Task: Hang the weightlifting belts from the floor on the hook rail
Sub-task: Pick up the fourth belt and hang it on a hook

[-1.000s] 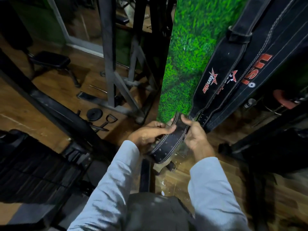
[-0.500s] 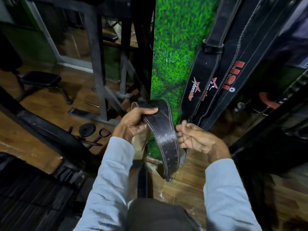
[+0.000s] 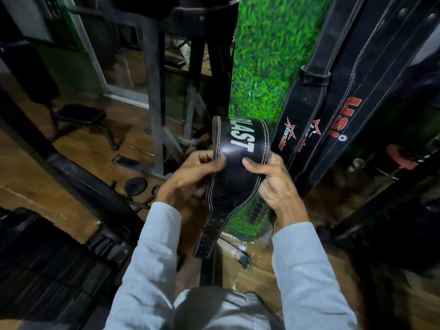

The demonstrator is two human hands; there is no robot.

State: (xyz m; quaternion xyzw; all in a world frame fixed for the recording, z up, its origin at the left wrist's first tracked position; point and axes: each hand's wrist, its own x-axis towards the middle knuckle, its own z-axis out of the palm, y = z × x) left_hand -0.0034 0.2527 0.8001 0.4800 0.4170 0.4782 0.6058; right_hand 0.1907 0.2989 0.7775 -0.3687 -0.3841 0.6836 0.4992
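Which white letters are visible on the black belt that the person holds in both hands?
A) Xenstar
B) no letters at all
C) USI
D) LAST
D: the held belt, gripped by the left hand and the right hand, shows large white letters "LAST" on its wide part; any letters before them curve out of sight.

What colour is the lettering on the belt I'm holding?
White, on the black belt, seen in the head view.
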